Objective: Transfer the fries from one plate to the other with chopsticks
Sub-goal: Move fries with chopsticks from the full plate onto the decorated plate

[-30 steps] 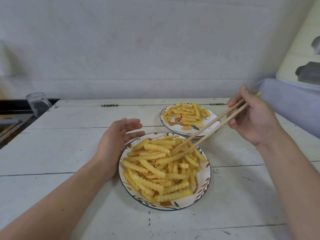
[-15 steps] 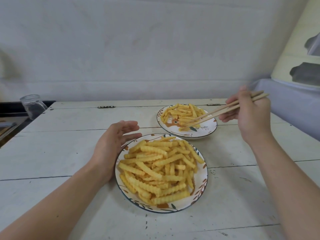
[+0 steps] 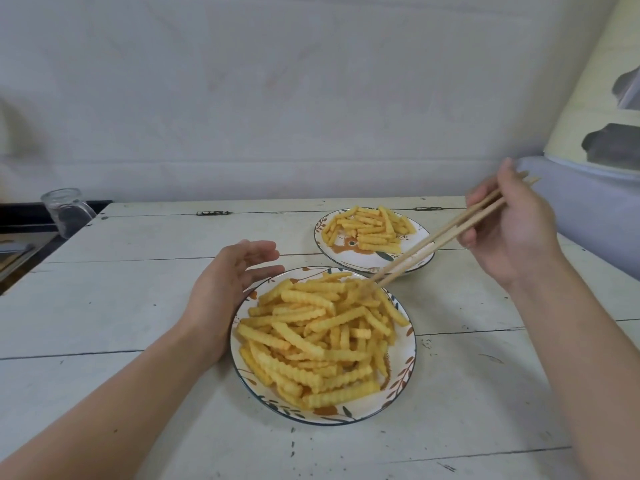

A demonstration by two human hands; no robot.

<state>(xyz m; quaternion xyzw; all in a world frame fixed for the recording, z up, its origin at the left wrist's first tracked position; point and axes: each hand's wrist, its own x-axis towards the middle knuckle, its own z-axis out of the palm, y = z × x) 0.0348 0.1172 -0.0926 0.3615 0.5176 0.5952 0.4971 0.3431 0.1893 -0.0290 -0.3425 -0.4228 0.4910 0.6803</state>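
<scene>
A near plate (image 3: pixel 403 362) with a leaf pattern holds a large heap of crinkle-cut fries (image 3: pixel 322 337). A far plate (image 3: pixel 351 252) behind it to the right carries a smaller pile of fries (image 3: pixel 370 227). My right hand (image 3: pixel 509 230) grips a pair of wooden chopsticks (image 3: pixel 436 242), whose tips reach down to the fries at the far edge of the near heap. My left hand (image 3: pixel 225 289) rests against the near plate's left rim, fingers relaxed and straight.
The plates stand on a white plank table (image 3: pixel 121 306). A clear glass jar (image 3: pixel 67 211) sits at the table's far left corner. A pale wall runs behind, and a lavender cushion (image 3: pixel 588 216) lies to the right.
My right hand swung the chopsticks from the near plate to the far plate, and now their tips are back down at the near heap. My left hand stayed at the rim.
</scene>
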